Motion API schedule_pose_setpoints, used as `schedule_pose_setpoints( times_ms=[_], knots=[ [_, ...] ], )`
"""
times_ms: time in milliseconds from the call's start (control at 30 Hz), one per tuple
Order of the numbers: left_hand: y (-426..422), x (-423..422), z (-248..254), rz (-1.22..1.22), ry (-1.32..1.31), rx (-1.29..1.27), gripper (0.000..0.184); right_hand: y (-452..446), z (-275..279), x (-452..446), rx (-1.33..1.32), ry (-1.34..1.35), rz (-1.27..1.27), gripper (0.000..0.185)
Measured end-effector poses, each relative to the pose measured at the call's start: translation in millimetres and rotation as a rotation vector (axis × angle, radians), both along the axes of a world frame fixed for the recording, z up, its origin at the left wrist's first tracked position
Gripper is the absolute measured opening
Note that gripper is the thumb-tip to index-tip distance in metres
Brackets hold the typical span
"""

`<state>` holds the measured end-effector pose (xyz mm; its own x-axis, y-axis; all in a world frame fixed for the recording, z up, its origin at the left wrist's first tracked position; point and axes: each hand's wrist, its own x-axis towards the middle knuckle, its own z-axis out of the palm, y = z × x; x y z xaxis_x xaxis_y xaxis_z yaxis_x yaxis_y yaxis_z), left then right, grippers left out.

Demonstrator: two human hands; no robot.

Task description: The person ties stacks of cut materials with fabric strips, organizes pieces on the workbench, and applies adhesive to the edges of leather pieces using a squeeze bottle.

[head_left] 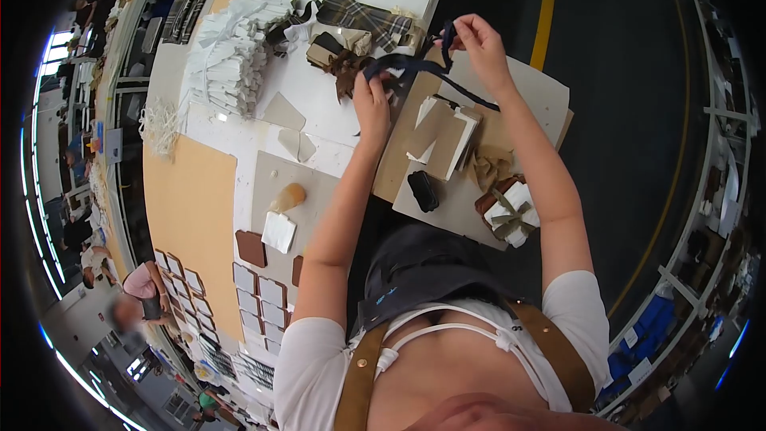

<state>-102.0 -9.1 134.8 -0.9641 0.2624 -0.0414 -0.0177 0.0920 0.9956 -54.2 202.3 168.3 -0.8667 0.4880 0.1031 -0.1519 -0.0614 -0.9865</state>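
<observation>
Brown straps [369,371] are running over a white shirt [315,359]. Right hand [479,41] is pinching a dark strip [415,65]; left hand [370,102], curled, is holding it beside brown fabric [348,72]

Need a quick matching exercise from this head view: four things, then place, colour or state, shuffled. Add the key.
Things
1. strap
2. bottle
3. heap of strips
4. floor line

Places, colours, states
A. long and yellow
B. amber, beside a white square
C. dark, held by the left hand and the right hand
D. white, piled on the table

Pairs: 1-C, 2-B, 3-D, 4-A
</observation>
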Motion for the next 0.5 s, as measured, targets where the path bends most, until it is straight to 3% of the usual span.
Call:
schedule_pose_setpoints(
  times_ms=[67, 100, 133, 167, 200, 233, 267, 300, 333, 367, 433, 467, 500],
  knots=[
    [5, -12, 77, -0.161, 0.470, -0.069, 0.020, -6, 70, 2, 0.093, 0.078, 0.123, 0.018],
    [4, -10, 128, -0.300, 0.287, -0.085, 0.021, -8, 109, 8, 0.326, 0.085, 0.148, 0.019],
    [9, -10, 168, -0.392, 0.352, -0.016, 0.024, -11, 147, 11, 0.559, 0.097, 0.171, 0.021],
    [16, -8, 200, -0.436, 0.441, 0.077, 0.029, -16, 178, 10, 0.556, 0.257, 0.167, 0.021],
    [13, -16, 224, -0.491, 0.658, -0.006, 0.036, -25, 208, 9, 0.547, 0.413, 0.163, 0.021],
    [8, -12, 264, -0.490, 0.744, -0.102, 0.031, -37, 252, 13, 0.449, 0.353, 0.178, 0.012],
    [6, -15, 305, -0.527, 0.841, -0.144, 0.058, -42, 290, 22, 0.554, 0.382, 0.202, 0.013],
    [-3, -5, 347, -0.508, 0.812, -0.322, 0.037, -41, 309, 13, 0.569, 0.584, 0.280, 0.015],
    [-5, -30, 359, -0.675, 0.943, -0.089, 0.024, -43, 332, 13, 0.763, 0.704, 0.225, 0.014],
    [-15, -30, 378, -0.676, 0.900, -0.007, 0.018, -49, 350, 9, 0.746, 0.813, 0.245, 0.014],
    [-58, -3, 435, -0.324, 0.952, -0.565, 0.022, -65, 371, 12, 0.752, 0.911, 0.249, 0.016],
    [-87, -17, 446, -0.271, 0.833, -0.559, 0.024, -72, 373, 21, 0.739, 0.857, 0.244, 0.017],
    [-120, -14, 452, -0.198, 0.913, -0.622, 0.025, -78, 374, 31, 0.726, 0.803, 0.239, 0.019]
  ],
)
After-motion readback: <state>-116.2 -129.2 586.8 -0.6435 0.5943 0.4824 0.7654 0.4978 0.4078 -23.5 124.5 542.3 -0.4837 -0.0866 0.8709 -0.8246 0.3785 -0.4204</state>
